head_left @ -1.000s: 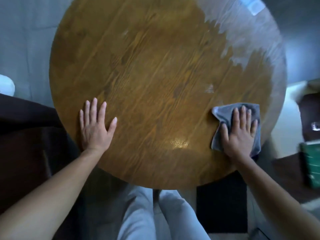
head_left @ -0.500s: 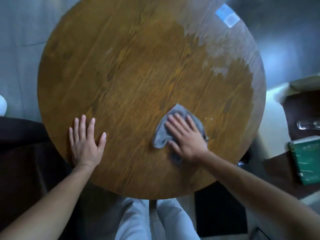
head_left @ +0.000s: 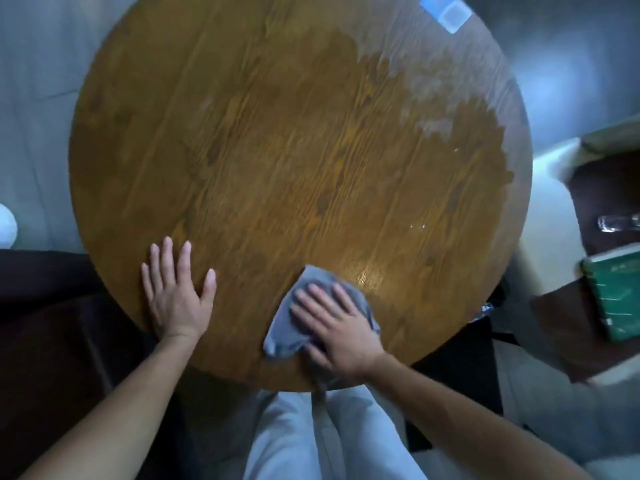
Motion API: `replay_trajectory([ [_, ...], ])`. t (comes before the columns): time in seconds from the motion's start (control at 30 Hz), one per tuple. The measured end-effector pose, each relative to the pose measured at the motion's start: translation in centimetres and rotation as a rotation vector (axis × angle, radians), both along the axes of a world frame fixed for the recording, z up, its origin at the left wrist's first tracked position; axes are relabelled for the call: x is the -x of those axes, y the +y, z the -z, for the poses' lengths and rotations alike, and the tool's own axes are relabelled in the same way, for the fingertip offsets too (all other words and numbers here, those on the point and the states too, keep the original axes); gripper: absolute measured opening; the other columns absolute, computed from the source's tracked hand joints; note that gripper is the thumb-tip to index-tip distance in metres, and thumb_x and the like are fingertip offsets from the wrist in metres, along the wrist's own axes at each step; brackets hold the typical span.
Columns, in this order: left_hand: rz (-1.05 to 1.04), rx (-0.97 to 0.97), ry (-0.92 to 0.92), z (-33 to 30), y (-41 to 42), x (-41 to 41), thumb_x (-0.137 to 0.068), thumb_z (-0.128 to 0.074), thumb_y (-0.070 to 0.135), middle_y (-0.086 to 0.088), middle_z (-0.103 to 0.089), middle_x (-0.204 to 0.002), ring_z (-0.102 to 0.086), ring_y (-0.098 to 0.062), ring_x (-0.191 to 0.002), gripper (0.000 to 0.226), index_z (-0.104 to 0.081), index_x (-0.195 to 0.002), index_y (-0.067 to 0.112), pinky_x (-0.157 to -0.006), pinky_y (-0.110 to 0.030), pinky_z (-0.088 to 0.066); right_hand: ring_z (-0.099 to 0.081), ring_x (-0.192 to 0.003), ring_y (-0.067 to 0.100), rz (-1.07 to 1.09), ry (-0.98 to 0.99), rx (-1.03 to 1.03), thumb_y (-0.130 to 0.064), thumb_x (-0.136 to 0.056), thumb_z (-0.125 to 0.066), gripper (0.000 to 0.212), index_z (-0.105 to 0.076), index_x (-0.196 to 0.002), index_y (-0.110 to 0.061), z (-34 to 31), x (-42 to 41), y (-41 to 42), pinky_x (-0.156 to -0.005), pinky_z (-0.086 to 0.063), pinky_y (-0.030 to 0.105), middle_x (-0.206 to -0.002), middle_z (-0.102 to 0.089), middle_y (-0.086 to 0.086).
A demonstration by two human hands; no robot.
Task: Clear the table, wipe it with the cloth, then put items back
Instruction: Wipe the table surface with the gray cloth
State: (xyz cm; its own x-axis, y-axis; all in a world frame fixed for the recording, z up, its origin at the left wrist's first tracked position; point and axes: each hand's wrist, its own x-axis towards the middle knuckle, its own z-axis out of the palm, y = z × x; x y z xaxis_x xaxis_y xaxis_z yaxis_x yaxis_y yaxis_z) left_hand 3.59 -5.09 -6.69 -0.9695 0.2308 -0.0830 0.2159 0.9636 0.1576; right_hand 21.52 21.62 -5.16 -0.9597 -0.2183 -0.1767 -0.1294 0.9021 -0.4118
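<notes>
A round wooden table (head_left: 277,150) fills the view, its top bare. My right hand (head_left: 337,327) lies flat on a grey cloth (head_left: 287,327) and presses it against the table near the front edge, a little right of centre. My left hand (head_left: 176,292) rests flat on the wood at the front left, fingers spread, holding nothing. The two hands are about a hand's width apart.
A dark side surface at the right holds a green book (head_left: 613,296) and a clear glass object (head_left: 620,223). A dark seat (head_left: 45,323) lies at the left. My light trousers (head_left: 311,438) show below the table edge. Glare covers the table's far right.
My right hand has slid the cloth from the table's right edge leftward across the wood, then toward the front edge. My left hand stays planted at the front left.
</notes>
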Motion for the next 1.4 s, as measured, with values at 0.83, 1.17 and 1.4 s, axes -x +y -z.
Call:
replay_trajectory([
  [0.83,0.014,-0.012,-0.091,-0.5,-0.4,0.5,-0.102,-0.038,0.052,-0.013,-0.02,-0.17,-0.009,-0.03,-0.16,0.066,-0.035,-0.158,0.018,-0.129,-0.053,-0.008,-0.032,-0.154,0.025,0.018,0.067,0.237,-0.026,-0.099,-0.06,0.043,-0.059,-0.142,-0.028,0.6,0.1,-3.2,-0.126,-0.023,0.049,-0.16,-0.045,0.002],
  [1.17,0.061,-0.478,-0.235,-6.2,5.2,0.7,-0.103,-0.052,0.037,-0.009,-0.042,-0.159,-0.031,-0.019,-0.151,0.041,-0.064,-0.135,0.014,-0.123,-0.042,-0.027,-0.068,-0.085,0.004,0.785,-0.02,0.484,-0.021,-0.097,-0.07,0.016,-0.072,-0.112,-0.023,-10.2,5.6,4.0,-0.079,-0.053,0.022,-0.094,-0.073,-0.012],
  [1.4,-0.2,-1.152,-0.949,-14.8,15.0,1.6,-0.107,-0.045,0.032,-0.009,-0.074,-0.099,-0.072,-0.014,-0.091,0.034,-0.069,-0.108,0.008,-0.086,-0.032,-0.057,-0.072,-0.1,0.009,0.965,-0.102,1.005,-0.017,-0.101,-0.063,0.017,-0.077,-0.111,-0.017,-15.5,11.9,3.3,-0.086,-0.053,0.019,-0.104,-0.079,-0.003],
])
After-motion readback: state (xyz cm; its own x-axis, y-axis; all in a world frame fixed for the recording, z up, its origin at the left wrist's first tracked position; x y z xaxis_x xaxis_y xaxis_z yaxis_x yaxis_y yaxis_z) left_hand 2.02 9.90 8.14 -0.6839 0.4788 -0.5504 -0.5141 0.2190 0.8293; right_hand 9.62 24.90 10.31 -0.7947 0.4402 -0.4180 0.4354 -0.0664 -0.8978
